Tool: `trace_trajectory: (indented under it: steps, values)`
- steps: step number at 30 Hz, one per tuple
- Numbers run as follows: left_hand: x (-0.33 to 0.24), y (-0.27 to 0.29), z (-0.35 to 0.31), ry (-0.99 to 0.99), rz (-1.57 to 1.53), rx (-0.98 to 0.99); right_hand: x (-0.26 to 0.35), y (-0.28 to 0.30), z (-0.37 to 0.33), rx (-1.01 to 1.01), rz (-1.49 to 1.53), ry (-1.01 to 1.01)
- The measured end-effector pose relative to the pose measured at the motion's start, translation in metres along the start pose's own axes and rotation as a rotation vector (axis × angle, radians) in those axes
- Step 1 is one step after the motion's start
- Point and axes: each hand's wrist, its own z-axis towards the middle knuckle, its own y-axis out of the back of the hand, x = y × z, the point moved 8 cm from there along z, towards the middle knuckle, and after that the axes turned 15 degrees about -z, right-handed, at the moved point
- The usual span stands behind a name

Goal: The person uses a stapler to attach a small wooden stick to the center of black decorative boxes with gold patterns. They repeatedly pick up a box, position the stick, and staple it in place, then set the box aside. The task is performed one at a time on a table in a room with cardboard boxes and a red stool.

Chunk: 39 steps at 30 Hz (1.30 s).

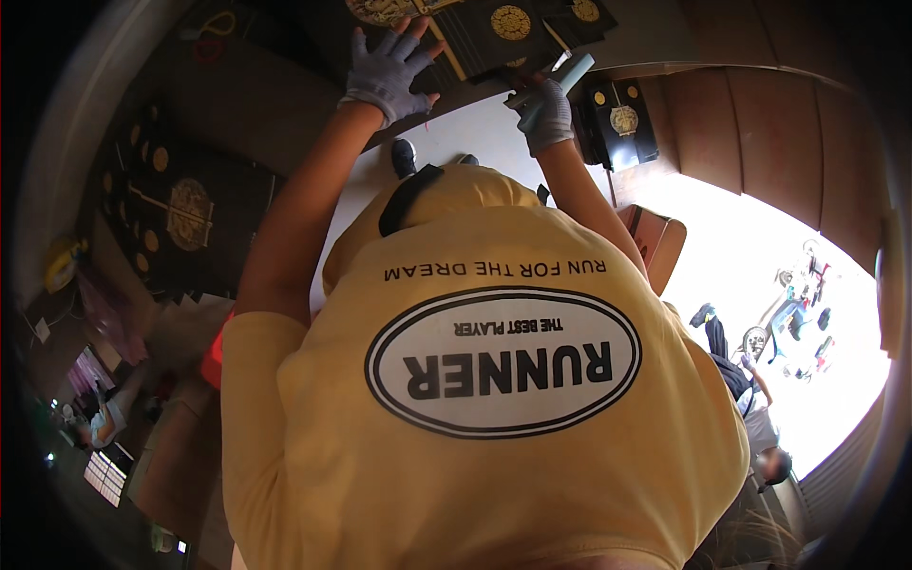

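My left hand (391,78), in a grey glove with bare fingertips, lies with its fingers spread at the near edge of dark flat pieces (475,38) printed with gold medallions. My right hand (547,116), in a similar glove, is closed around a pale blue-grey bar-like tool (576,70). The tool slants up to the right, just below the dark pieces; its exact kind I cannot make out. A gold-patterned piece (385,9) shows beyond my left fingertips, cut off by the top edge.
Dark gold-printed panels (190,214) stand at left, and another dark printed piece (622,119) is right of my right hand. Brown boards (779,133) line the right. A person (755,408) is by the bright opening, with bicycles (798,323) outside. Another person (104,418) is far left.
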Motion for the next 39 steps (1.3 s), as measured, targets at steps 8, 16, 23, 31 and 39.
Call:
trace_trajectory:
  steps: [8, 16, 23, 31, 39]
  values:
    - [-0.007, 0.011, 0.000, -0.082, -0.040, -0.151, -0.005, -0.016, -0.009, 0.168, 0.009, 0.141]
    - [-0.027, 0.043, 0.008, 0.170, -0.094, 0.110, -0.024, -0.014, -0.002, 0.293, -0.055, 0.182]
    - [-0.011, 0.012, 0.004, -0.041, -0.103, -0.274, -0.029, -0.008, -0.007, 0.272, -0.074, 0.178]
    - [0.008, 0.030, 0.005, -0.047, -0.186, -0.329, 0.000, -0.009, -0.031, 0.108, -0.323, 0.114]
    - [0.054, 0.065, 0.046, -0.131, -0.237, -0.395, 0.068, -0.024, -0.015, 0.035, -0.527, 0.506]
